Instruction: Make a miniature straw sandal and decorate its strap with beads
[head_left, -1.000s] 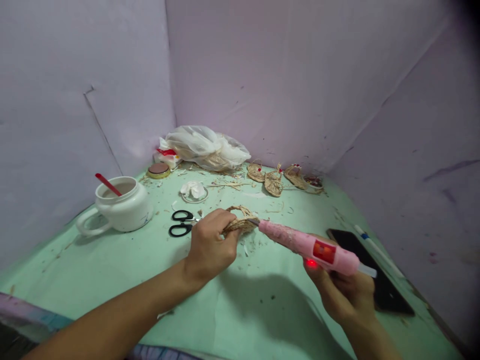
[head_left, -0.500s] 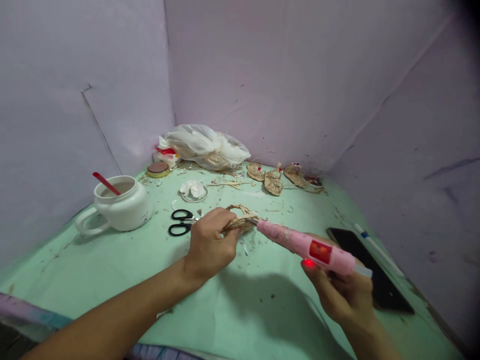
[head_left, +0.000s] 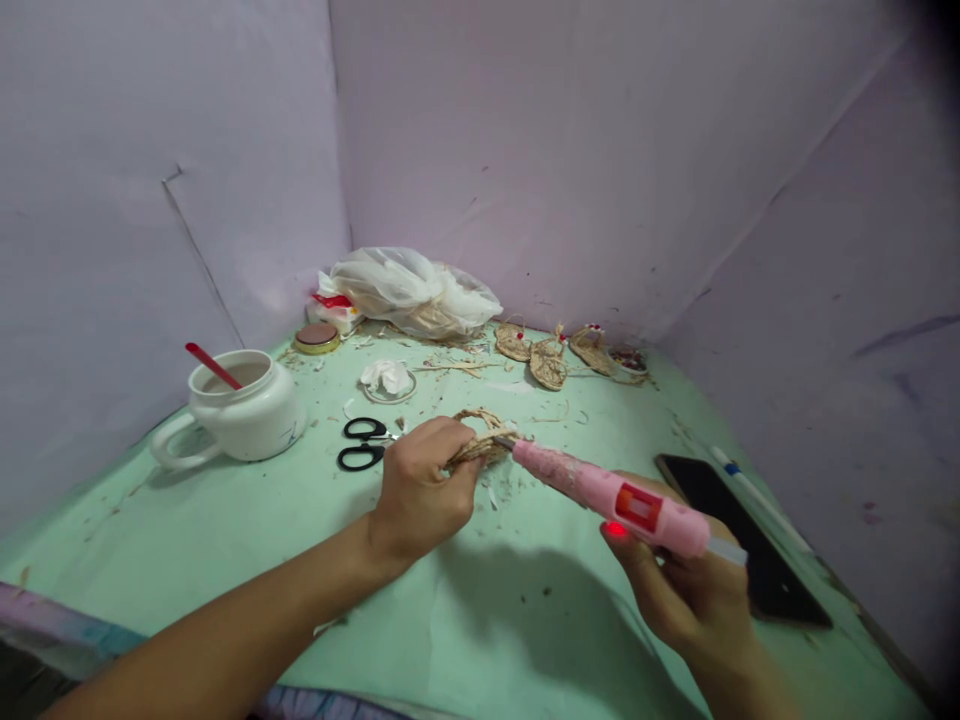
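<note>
My left hand (head_left: 429,488) pinches a small woven straw piece (head_left: 486,442) with a looped strap, held over the middle of the table; its underside is hidden by my fingers. My right hand (head_left: 686,590) is wrapped round a pink hot glue gun (head_left: 600,495), whose metal nozzle meets or nearly meets the straw. A red light glows by my right thumb, and a clear glue stick (head_left: 726,550) pokes out of the gun's back end. Black-handled scissors (head_left: 363,444) lie just left of my left hand, their blades partly hidden behind it.
A white mug (head_left: 244,415) with a red stick stands at left. Along the back are a plastic bag (head_left: 412,290), a round tin (head_left: 316,338), crumpled tissue (head_left: 387,378) and several small straw slippers (head_left: 547,365). A phone (head_left: 750,545) and a pen (head_left: 757,495) lie at right.
Almost nothing differs. The glue gun's back end has tipped down very slightly, and its nozzle stays at the straw piece. My left hand keeps its hold.
</note>
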